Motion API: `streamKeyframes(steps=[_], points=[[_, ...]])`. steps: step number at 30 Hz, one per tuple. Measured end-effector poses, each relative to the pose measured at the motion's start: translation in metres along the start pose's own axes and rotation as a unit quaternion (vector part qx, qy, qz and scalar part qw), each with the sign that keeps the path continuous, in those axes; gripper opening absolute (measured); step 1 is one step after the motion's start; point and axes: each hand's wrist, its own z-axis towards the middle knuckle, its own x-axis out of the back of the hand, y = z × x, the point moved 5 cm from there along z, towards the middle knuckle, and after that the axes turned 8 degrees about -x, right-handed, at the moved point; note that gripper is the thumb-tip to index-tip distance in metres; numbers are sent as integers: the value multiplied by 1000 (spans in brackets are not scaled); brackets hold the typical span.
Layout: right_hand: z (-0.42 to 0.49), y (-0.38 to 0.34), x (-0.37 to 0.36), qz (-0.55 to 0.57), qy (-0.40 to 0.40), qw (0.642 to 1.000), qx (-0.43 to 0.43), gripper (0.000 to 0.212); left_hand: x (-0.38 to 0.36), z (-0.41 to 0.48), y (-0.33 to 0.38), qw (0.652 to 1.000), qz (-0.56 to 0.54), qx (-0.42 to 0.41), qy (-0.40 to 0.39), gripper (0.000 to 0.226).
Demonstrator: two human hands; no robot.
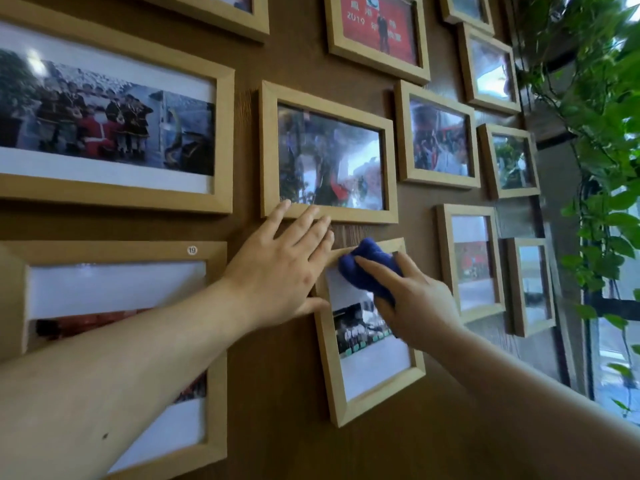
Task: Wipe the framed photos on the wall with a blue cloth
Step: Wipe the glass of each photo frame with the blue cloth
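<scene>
Several light wooden framed photos hang on a brown wood wall. My right hand point(412, 299) presses a bunched blue cloth point(367, 268) against the upper glass of a tilted upright frame point(381, 393) at centre. My left hand point(280, 271) lies flat with fingers spread on the wall and on that frame's top left corner, its fingertips touching the bottom edge of the landscape frame point(329, 154) above. The cloth and my right hand hide part of the tilted frame's photo.
A large landscape frame point(114, 116) hangs at upper left and another frame point(117, 258) with a round "19" sticker at lower left. Smaller frames point(471, 261) fill the right side. Green trailing plants point(602, 133) and a window stand at the far right.
</scene>
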Motion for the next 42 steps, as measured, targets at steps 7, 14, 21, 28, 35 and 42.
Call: streamKeyframes(steps=[7, 14, 21, 28, 35, 42], points=[[-10, -18, -23, -25, 7, 1000, 17, 60, -22, 10, 19, 996, -58, 59, -30, 97], [-12, 33, -25, -44, 5, 997, -64, 57, -30, 13, 22, 993, -88, 65, -44, 95], [-14, 44, -29, -37, -12, 992, -119, 59, -31, 14, 24, 995, -68, 60, -41, 91], [-33, 1, -37, -26, -60, 995, 70, 59, -32, 15, 25, 995, -76, 61, -36, 90], [-40, 50, -38, -42, -32, 996, -73, 59, -35, 11, 24, 995, -73, 48, -55, 100], [-67, 13, -46, -31, -90, 995, 27, 58, -35, 11, 25, 994, -74, 53, -64, 96]])
